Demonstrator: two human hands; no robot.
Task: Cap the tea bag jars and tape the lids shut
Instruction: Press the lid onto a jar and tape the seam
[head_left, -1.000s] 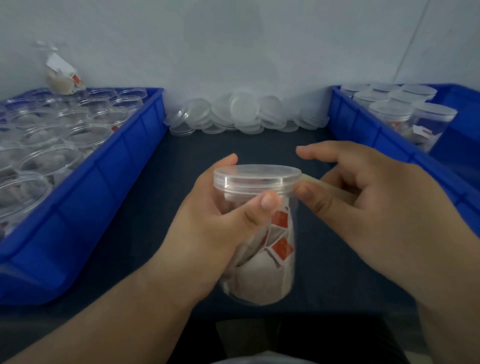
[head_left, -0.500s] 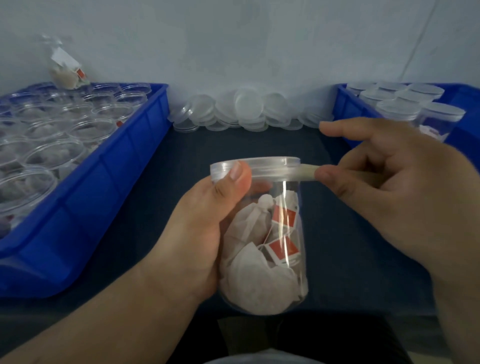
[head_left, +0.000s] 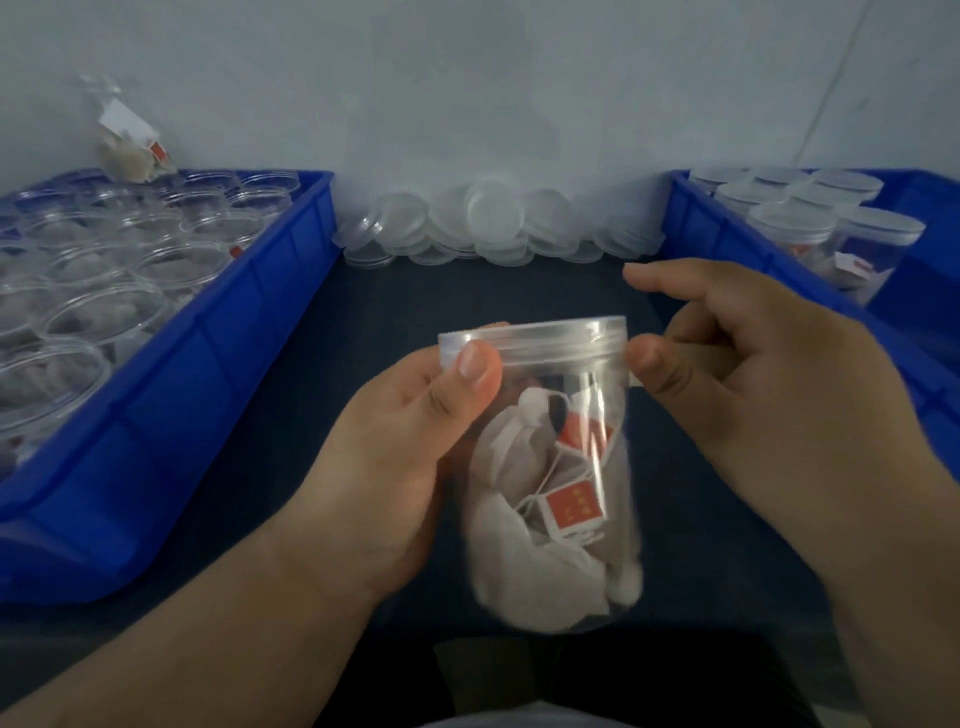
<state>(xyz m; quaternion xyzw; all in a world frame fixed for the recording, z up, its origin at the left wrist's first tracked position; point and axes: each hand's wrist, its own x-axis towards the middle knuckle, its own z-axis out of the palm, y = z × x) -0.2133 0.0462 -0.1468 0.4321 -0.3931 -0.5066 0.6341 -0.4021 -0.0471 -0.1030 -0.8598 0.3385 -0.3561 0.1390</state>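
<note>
Gripping jar (head_left: 550, 493), apparently tape (head_left: 701, 358): both hands (head_left: 395, 467)

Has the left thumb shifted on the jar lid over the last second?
Yes. The left thumb slid left along the lid: it was below the right half of the spare-lid pile, and is now below its left half.

2 blue bins (head_left: 171, 395), 1 jar (head_left: 561, 545), 2 hands (head_left: 395, 467)
</note>
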